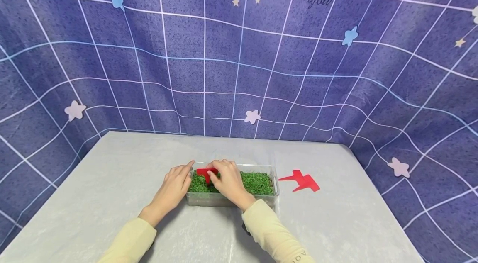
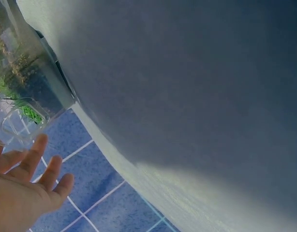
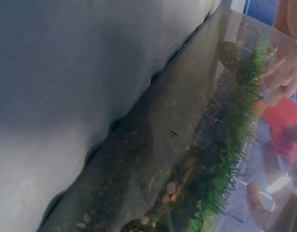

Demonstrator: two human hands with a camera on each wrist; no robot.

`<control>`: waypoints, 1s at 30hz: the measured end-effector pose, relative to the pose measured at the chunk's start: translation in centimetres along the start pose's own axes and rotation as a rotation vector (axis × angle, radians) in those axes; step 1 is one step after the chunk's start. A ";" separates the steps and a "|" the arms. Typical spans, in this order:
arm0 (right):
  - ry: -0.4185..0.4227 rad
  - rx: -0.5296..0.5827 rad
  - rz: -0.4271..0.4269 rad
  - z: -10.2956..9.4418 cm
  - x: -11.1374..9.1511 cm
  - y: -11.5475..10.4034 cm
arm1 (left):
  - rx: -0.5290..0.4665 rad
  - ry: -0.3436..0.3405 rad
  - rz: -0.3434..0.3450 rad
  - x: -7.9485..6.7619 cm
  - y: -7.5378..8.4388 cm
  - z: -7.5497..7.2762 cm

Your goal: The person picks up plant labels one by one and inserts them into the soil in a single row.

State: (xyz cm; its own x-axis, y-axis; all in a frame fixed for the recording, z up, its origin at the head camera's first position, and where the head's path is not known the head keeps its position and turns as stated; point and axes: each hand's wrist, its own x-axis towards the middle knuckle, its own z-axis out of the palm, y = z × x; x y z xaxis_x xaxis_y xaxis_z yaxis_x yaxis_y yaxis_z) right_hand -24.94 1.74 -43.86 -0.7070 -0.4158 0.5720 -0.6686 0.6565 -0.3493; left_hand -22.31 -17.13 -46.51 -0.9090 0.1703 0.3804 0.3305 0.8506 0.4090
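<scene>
A clear plastic box (image 1: 209, 201) with dense green grass (image 1: 257, 183) growing in it stands on the table. My right hand (image 1: 228, 180) reaches over the grass and pinches a red T-shaped plant label (image 1: 203, 172) between thumb and fingers. The label stands upright at the left part of the grass, its lower end hidden there. At the box's left end my left hand (image 1: 172, 187) rests against the rim, fingers extended. Through the clear wall, the right wrist view shows the red label (image 3: 286, 121) above the grass, with soil and small stones (image 3: 170, 188) below.
Two more red plant labels (image 1: 309, 183) lie overlapping on the grey table (image 1: 336, 221), just right of the box. Behind and beside the table hangs a purple-blue curtain (image 1: 224, 72) with a white grid and stars.
</scene>
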 end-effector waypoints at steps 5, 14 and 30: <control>-0.014 -0.011 0.012 0.0 0.0 0.0 | 0.001 0.006 0.002 0.0 0.0 -0.1; -0.042 -0.036 0.021 0.1 0.0 0.0 | -0.002 -0.004 -0.003 0.0 -0.1 0.0; -0.064 -0.041 0.037 -0.2 0.2 -0.1 | 0.004 -0.008 0.001 0.0 -0.1 0.1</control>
State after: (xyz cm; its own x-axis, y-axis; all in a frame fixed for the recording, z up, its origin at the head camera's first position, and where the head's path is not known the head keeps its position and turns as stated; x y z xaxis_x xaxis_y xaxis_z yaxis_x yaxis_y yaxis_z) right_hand -24.97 1.73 -43.63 -0.7451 -0.4295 0.5102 -0.6328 0.6970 -0.3374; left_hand -22.33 -17.20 -46.63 -0.9107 0.1751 0.3741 0.3303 0.8525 0.4051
